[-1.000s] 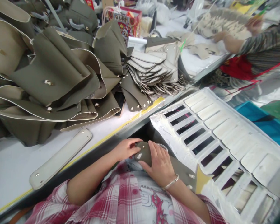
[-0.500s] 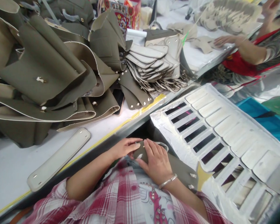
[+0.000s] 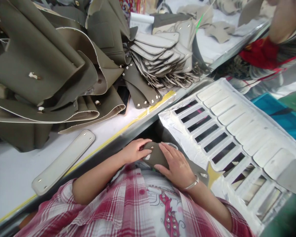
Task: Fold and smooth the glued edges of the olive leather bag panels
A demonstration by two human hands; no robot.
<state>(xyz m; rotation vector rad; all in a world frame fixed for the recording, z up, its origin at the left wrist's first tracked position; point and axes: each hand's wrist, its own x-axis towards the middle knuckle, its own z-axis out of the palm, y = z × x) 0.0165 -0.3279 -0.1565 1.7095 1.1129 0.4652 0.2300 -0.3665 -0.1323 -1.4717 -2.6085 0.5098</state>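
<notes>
L hand (image 3: pixel 134 151) comes in from the near left, elbow bent, forearm (image 3: pixel 98 177) slanting up to the right; its grip is closed on the left end of a dark olive strip (image 3: pixel 159 156), thumb across the upper face, fingers at the far edge. R hand (image 3: pixel 180 166) lies palm down over the strip's middle, grip not closed round it: fingers tog. & nearly straight, pointing far left, thumb spread out to the near left. Can't tell what's under that palm. A bracelet (image 3: pixel 193 182) circles the R wrist.

The strip is held just in front of the plaid shirt (image 3: pixel 130 200), btwn the counter (image 3: pixel 12 168) on the left & a white slotted rack (image 3: pixel 166 120) on the right. It slants from far left to near right, w/ white bits & a small metal stud on it; a yellow piece (image 3: pixel 214 176) is just beside its right end.

On the counter: one pale strip (image 3: pixel 64 161) near the edge, a heap of olive panels (image 3: pixel 44 72) far left, a stack of pale strips (image 3: pixel 158 54) farther right, w/ a few dark strips (image 3: pixel 139 85) by it. Pale flaps (image 3: pixel 246 128) overlap in a row along the rack's far right side. Far right, another person's arm (image 3: pixel 284 21), blurred.
</notes>
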